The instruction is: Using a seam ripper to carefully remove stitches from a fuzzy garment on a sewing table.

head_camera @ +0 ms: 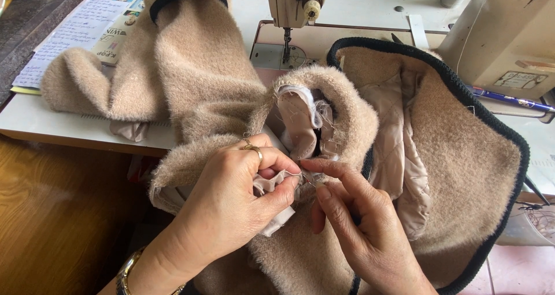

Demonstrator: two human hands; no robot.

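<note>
A fuzzy beige coat (196, 81) with black trim lies over the sewing table, its pale quilted lining (399, 133) turned out. My left hand (231, 208), with a gold ring and a wrist bracelet, pinches a fold of pale lining fabric (272, 185) at an opening in the coat. My right hand (358, 225) meets it there, thumb and forefinger closed on a thin needle or thread at the seam (307, 178). The tips of the two hands almost touch.
A cream sewing machine (497, 35) stands at the back, its needle (287, 46) above the metal plate. A blue pen (509, 98) lies at the right. Papers and a handwritten sheet (75, 29) lie at the back left. Wooden floor (52, 214) shows below left.
</note>
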